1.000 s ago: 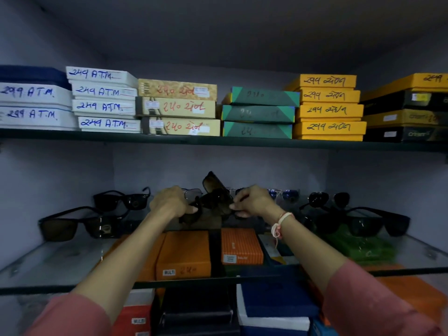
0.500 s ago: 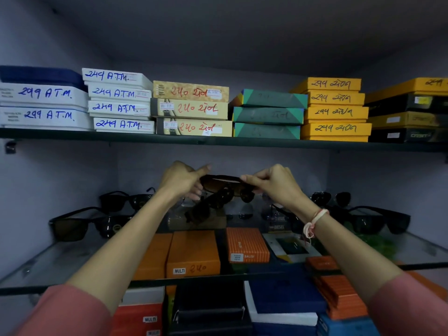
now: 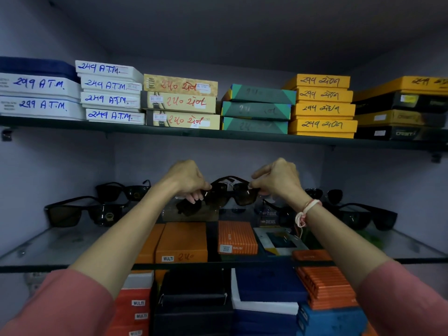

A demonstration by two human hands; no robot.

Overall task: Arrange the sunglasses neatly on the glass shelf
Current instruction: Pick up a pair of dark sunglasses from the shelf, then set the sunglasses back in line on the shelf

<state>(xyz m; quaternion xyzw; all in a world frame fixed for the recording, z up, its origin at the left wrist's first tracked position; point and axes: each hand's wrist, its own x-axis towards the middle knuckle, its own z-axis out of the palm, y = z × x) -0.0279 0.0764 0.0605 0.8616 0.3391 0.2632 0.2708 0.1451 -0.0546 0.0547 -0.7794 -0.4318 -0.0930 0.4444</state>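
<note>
A pair of dark brown sunglasses point(image 3: 232, 194) hangs in the air above the middle of the glass shelf point(image 3: 60, 248). My left hand point(image 3: 188, 179) pinches its left end and my right hand point(image 3: 276, 179) pinches its right end. On the shelf's left side lie two black pairs, a front one point(image 3: 80, 212) and a back one point(image 3: 123, 191). More black sunglasses point(image 3: 368, 214) lie on the right, with a round-lensed pair point(image 3: 324, 194) behind them. Another dark pair point(image 3: 191, 206) lies under my left hand, partly hidden.
An upper shelf point(image 3: 218, 134) carries stacks of white, beige, green, yellow and black boxes close above my hands. Orange boxes point(image 3: 184, 241) and blue, black and red boxes show through and below the glass. Purple walls close in both sides.
Both hands lifted the brown sunglasses off the shelf and turned them level; they now hold the pair spread between them, higher than a second ago.
</note>
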